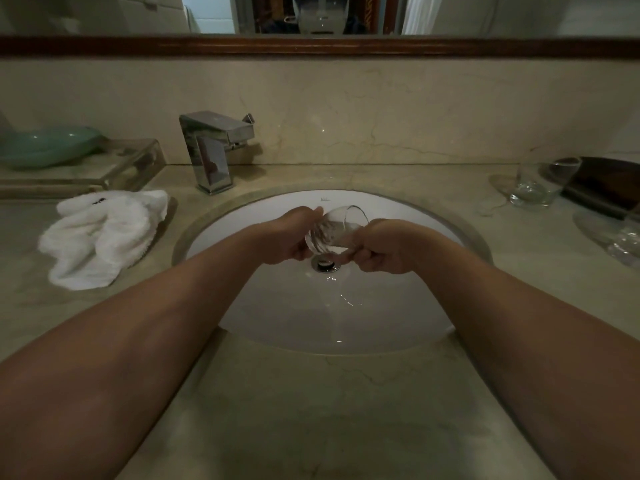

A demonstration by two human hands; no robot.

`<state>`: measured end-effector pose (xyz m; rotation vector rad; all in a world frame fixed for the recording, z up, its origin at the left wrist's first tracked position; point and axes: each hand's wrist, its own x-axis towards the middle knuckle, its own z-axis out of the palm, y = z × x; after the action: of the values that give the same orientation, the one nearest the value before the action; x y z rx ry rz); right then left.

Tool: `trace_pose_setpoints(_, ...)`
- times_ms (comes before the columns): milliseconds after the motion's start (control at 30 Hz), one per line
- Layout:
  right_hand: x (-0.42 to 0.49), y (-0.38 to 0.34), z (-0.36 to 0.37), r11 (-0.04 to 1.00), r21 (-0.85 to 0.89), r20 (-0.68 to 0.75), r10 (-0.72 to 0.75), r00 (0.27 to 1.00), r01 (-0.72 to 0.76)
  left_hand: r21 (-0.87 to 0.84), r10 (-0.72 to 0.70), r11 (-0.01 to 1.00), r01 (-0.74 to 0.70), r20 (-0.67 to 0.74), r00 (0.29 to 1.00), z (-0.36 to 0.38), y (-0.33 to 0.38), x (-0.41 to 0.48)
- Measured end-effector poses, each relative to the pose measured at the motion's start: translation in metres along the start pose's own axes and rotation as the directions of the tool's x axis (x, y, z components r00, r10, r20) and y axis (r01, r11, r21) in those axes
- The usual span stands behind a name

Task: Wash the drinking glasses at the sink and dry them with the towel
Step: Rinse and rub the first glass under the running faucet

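Towel point(104, 233) left of sink point(263, 209), glass point(533, 185) right.

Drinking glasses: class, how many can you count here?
2 clearly: a held glass, gripped by left hand and right hand over the sink; a counter glass far right. A clear shape at the edge may be another.
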<state>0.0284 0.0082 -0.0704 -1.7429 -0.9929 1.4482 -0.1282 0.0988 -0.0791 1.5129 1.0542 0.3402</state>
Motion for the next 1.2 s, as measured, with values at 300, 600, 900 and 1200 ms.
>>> trace_pose_setpoints(300,0.006,0.006,-0.003,0.868,-0.496,-0.312,-0.205,0.928,0.025,0.148,-0.008,0.989,-0.02,0.191,0.982,0.007,0.0,-0.011)
trace_pose_setpoints(600,-0.004,-0.002,0.007,0.999,0.024,-0.007,-0.048,0.999,0.048,0.185,0.009,0.983,-0.008,-0.007,1.0,0.0,-0.001,-0.002)
trace_pose_setpoints(900,-0.002,0.002,-0.001,0.982,-0.19,-0.102,-0.035,0.994,0.015,0.233,-0.09,0.969,0.081,0.032,0.995,-0.001,0.001,-0.005)
trace_pose_setpoints(1200,0.001,0.004,0.006,0.999,-0.031,-0.001,0.021,1.0,-0.021,-0.032,-0.128,0.99,0.139,0.226,0.966,-0.001,0.002,-0.01)
